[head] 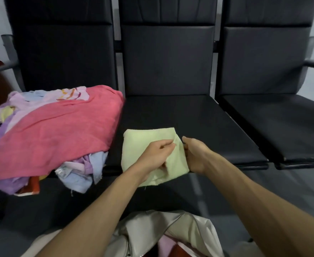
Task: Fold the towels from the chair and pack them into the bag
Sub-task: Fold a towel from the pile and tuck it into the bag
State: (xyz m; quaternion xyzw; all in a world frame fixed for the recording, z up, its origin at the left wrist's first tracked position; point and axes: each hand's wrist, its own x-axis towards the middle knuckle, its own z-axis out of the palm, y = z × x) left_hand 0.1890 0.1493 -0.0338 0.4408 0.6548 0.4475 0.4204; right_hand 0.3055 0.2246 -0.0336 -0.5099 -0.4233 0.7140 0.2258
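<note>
1. The towel [145, 143] is pale yellow-green and fluffy, folded into a rough square. It lies at the front of the middle chair seat [198, 117].
2. The left hand [155, 154] pinches its top layer with curled fingers; the right hand [195, 154] grips its right edge.

Folded towel [143, 143] on middle seat [198, 123], towel pile [50, 130] left, bag [152, 232] in front.

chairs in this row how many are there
3. The left chair carries the towel pile, the middle chair holds the pale green towel gripped by the left hand and the right hand, and the right chair stands beside it. More could lie outside the frame.
</note>
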